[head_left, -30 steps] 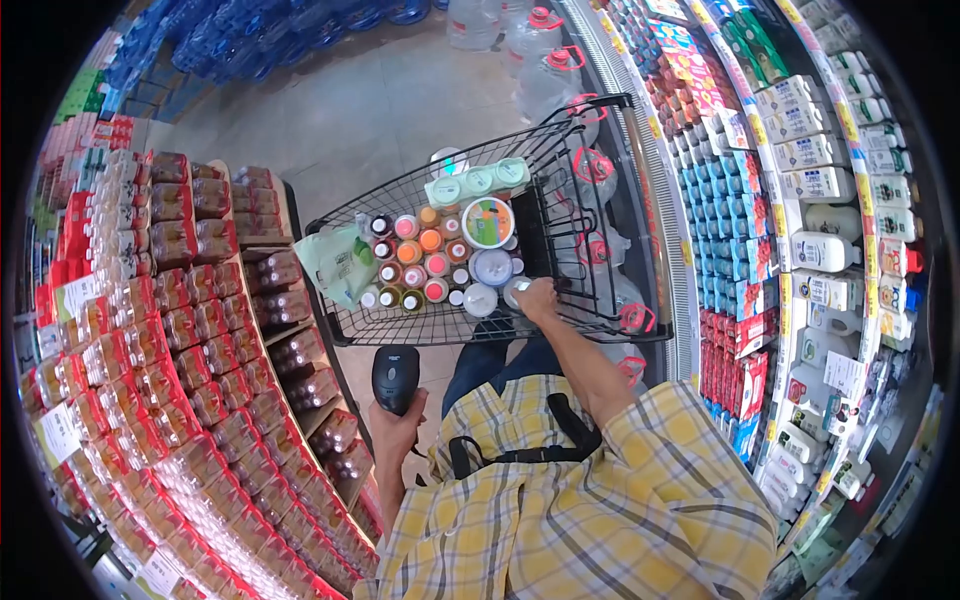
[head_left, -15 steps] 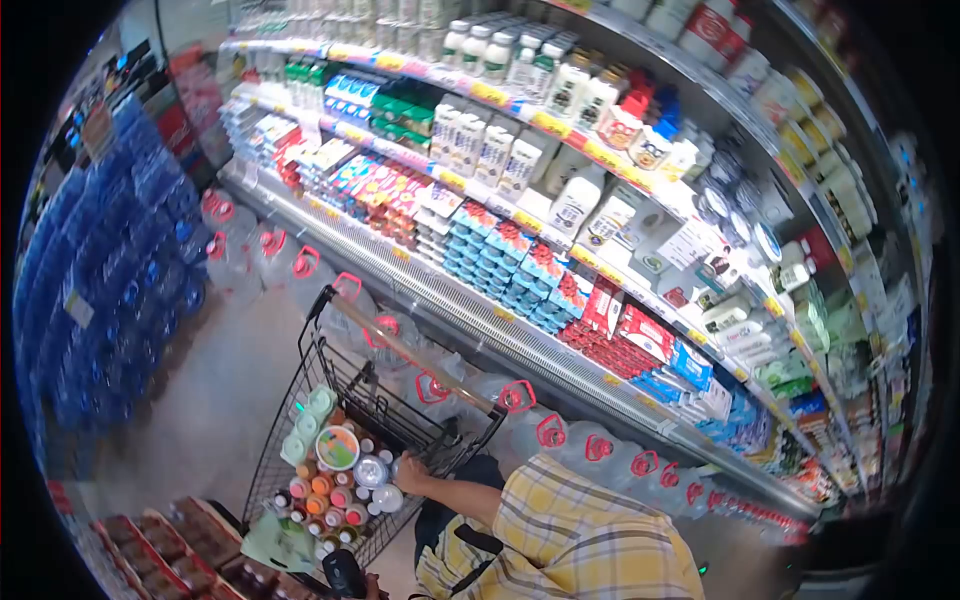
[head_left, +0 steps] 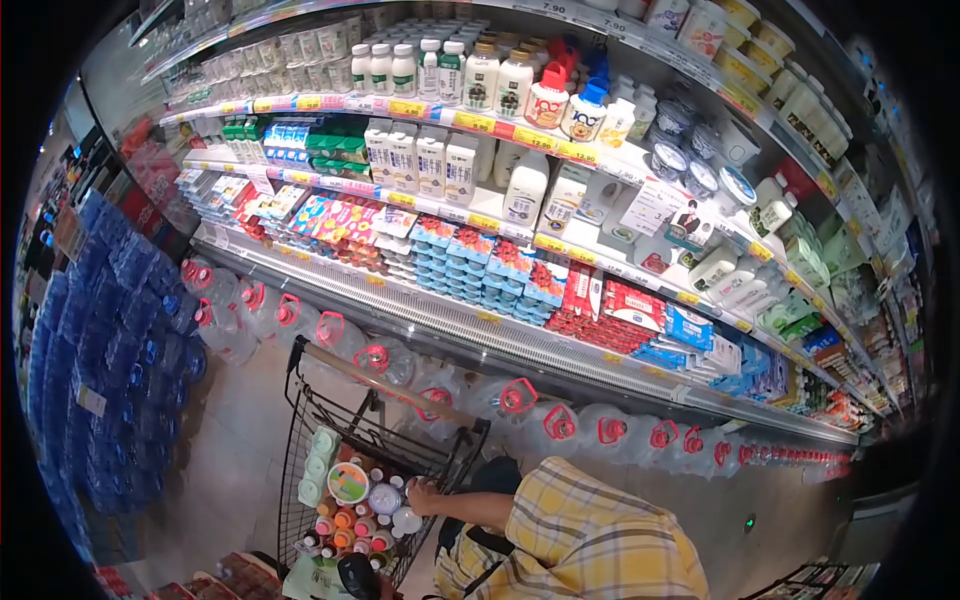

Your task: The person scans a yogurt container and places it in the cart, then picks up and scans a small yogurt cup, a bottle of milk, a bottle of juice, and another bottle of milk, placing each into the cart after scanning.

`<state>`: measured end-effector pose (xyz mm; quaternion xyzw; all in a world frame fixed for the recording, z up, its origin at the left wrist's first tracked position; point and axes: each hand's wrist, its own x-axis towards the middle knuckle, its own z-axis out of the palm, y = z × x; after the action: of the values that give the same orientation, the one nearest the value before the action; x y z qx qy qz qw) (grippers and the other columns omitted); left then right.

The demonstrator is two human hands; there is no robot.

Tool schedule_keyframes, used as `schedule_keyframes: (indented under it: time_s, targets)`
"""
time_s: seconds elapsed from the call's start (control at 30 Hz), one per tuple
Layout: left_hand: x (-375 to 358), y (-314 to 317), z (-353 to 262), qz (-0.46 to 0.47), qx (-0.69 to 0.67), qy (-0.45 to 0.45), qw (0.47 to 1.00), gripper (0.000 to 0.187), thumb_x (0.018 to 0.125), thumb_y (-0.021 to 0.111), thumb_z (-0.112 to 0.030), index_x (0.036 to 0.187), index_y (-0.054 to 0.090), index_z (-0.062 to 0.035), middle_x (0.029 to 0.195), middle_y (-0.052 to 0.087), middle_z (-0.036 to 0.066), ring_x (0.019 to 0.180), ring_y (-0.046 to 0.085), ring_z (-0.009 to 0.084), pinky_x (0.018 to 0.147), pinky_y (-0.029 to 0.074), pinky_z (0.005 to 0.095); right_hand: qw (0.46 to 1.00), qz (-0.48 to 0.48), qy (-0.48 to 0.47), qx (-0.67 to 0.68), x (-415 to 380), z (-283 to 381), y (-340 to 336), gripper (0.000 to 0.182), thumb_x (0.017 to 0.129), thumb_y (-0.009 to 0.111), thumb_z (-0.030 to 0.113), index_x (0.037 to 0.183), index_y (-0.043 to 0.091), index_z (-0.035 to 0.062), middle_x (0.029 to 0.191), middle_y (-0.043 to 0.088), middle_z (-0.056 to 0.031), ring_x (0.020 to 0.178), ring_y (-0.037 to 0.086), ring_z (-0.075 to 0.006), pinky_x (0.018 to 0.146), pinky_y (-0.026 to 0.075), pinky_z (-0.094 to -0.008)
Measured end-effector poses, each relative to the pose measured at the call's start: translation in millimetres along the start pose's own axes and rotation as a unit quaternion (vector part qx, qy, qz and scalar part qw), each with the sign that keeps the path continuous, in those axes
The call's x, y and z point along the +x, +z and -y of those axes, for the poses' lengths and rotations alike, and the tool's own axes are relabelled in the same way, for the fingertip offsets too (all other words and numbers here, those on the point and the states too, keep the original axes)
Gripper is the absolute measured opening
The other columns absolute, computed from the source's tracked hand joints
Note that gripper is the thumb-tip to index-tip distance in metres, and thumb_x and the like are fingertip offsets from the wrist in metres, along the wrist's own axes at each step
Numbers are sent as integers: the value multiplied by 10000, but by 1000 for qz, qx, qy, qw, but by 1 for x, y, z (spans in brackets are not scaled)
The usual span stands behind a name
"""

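Note:
My right hand (head_left: 422,497) has its fingers curled at the edge of a wire shopping cart (head_left: 460,462), close beside a clear-lidded cup (head_left: 406,521). Lower down, my left hand (head_left: 386,588) is only partly visible, against a black rounded object (head_left: 358,577) whose kind I cannot make out. The cart holds several small bottles (head_left: 345,519) with orange, pink and white caps. Among them are a round tub with a green-and-orange lid (head_left: 348,483), a silver-lidded container (head_left: 386,498) and a pale green moulded pack (head_left: 318,465). A pale green bag (head_left: 312,580) lies at the near end.
A dairy shelf (head_left: 480,212) with milk bottles, cartons and yogurt packs runs across the view. Large water jugs with red handles (head_left: 612,430) line the floor along its base. Blue bottled-water stacks (head_left: 110,360) stand to the left. Brown packaged goods (head_left: 240,572) are at the lower left.
The view has turned and levelled, so the shelves appear less slanted. The cart and both hands sit slightly further right and lower in the picture. My hands keep their places at the cart.

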<state>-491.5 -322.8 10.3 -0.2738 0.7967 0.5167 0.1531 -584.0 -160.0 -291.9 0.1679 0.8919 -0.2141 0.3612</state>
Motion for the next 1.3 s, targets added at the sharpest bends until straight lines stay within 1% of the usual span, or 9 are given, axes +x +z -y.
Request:
schedule_keyframes:
  time_s: [0.17, 0.27, 0.37, 0.47, 0.5, 0.63, 0.77, 0.87, 1.3]
  targets:
    - [10, 8, -10, 12, 31, -36, 999, 249, 860, 741, -235, 927, 625, -25, 614, 481, 0, 504, 421, 135, 463, 351, 324, 989, -68, -81, -105, -20, 11, -9, 748, 703, 718, 208, 1323, 452, -115, 1225, 533, -400, 1083, 613, -466, 892, 525, -459]
    - [10, 19, -47, 4, 99, -99, 990, 298, 855, 748, -279, 944, 637, -17, 647, 544, 20, 520, 458, 144, 482, 390, 328, 924, 211, -317, -38, -51, 9, -112, 571, 697, 729, 273, 1099, 621, -118, 1016, 660, -317, 951, 678, -391, 789, 545, -432]
    - [15, 38, -59, 26, -26, 46, 998, 351, 838, 757, -315, 959, 646, -4, 688, 614, 66, 546, 533, 160, 502, 424, 329, 907, 218, -360, 16, -98, 1, -189, 488, 693, 745, 346, 887, 674, -96, 847, 686, -253, 827, 693, -344, 711, 531, -436]
    - [63, 47, -23, 5, -4, 24, 1000, 293, 823, 736, -131, 1043, 586, -9, 722, 615, 68, 439, 499, 131, 406, 389, 274, 881, 102, -457, 69, -97, -31, -213, 493, 677, 777, 453, 779, 711, -25, 723, 683, -187, 687, 672, -345, 594, 512, -428]
    - [41, 60, -57, 15, -64, 77, 995, 317, 818, 748, -136, 1054, 578, -12, 690, 595, 58, 442, 501, 129, 408, 386, 286, 868, 65, -485, 82, -102, -43, -232, 551, 706, 764, 484, 905, 701, -27, 760, 685, -182, 724, 679, -324, 606, 514, -415]
    - [81, 78, -41, 68, -72, 143, 985, 310, 825, 738, -129, 1077, 599, -14, 734, 578, 43, 506, 511, 119, 447, 399, 281, 893, 46, -437, 97, -122, -103, -326, 479, 804, 735, 432, 922, 591, -9, 861, 637, -155, 760, 624, -255, 651, 472, -407]
    - [60, 77, -63, 49, -63, 114, 990, 205, 829, 757, -187, 903, 634, -40, 679, 549, -15, 500, 472, 83, 463, 376, 267, 914, 23, -343, 217, -169, -146, -392, 487, 854, 742, 299, 1220, 592, 15, 1074, 659, -112, 1019, 636, -170, 815, 531, -335]
    - [56, 67, -64, -16, -1, 120, 993, 205, 842, 754, -215, 893, 637, -55, 670, 574, -28, 525, 491, 66, 477, 376, 252, 861, 97, -238, 439, -167, -168, -378, 570, 860, 738, 204, 1300, 502, -71, 1207, 618, -189, 1083, 634, -238, 914, 517, -333]
    - [-12, -10, 46, -203, -207, -33, 957, 184, 868, 708, -140, 973, 645, -4, 785, 671, 54, 501, 536, 83, 454, 415, 232, 899, 212, -276, 265, -135, -92, -292, 541, 836, 744, 162, 1264, 527, -90, 1142, 639, -176, 1003, 645, -201, 858, 526, -309]
